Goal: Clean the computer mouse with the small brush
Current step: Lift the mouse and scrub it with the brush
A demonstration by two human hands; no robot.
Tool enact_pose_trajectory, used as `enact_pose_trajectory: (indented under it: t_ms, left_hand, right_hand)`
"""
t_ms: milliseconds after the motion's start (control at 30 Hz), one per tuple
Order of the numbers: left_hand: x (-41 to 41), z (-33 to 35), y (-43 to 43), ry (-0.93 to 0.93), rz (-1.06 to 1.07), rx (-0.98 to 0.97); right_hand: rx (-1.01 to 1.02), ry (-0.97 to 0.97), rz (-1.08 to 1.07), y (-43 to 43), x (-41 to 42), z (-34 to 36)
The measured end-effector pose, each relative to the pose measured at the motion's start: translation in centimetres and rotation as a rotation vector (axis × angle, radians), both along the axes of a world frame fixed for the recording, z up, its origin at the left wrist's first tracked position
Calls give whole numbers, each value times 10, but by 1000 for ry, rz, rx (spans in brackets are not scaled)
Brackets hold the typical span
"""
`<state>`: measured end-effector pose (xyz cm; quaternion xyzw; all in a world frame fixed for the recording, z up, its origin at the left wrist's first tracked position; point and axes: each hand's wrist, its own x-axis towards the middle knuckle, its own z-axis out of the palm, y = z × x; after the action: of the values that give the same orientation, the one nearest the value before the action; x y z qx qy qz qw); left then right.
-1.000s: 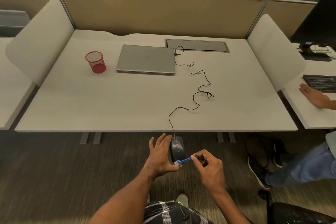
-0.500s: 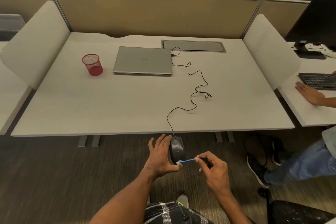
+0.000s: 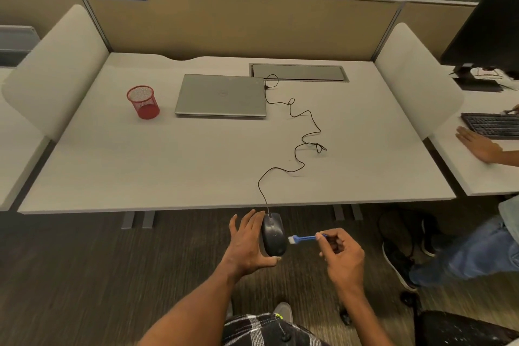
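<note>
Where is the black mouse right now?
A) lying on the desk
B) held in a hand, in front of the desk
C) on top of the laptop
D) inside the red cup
B: the left hand holds the black corded computer mouse off the grey desk, over the floor, while the right hand pinches the small blue brush beside it.

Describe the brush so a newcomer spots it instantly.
Below the near edge of the grey desk, the left hand holds a dark mouse. Just right of it, the right hand pinches the brush: thin blue handle, white bristles toward the mouse.
</note>
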<state>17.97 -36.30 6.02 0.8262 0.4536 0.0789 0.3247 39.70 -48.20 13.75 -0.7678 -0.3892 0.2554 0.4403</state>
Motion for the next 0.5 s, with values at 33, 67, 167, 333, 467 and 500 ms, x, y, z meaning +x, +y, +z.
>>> enact_pose_trajectory:
  t_ms: [33,67,167,333,467,500]
  left_hand:
    - [0,0,0,2,-2,-1]
    - [-1,-1,0,4,-4,0]
    - [-1,0,0,18,-20,0]
    - [-4,-1,1,20,-40,-4]
    - [-3,-1,1,48,-63,13]
    - [-3,-1,2,45,-66,17]
  right_hand:
    - [-10,41,64,3,0,2]
    - [-32,76,137,6,-1,3]
    - [-56,36,104,12,-6,1]
    - [26,-22,43,21,-8,2]
    - [-42,-10,199,38,-23,5]
    - [-30,-28,160,43,-26,5]
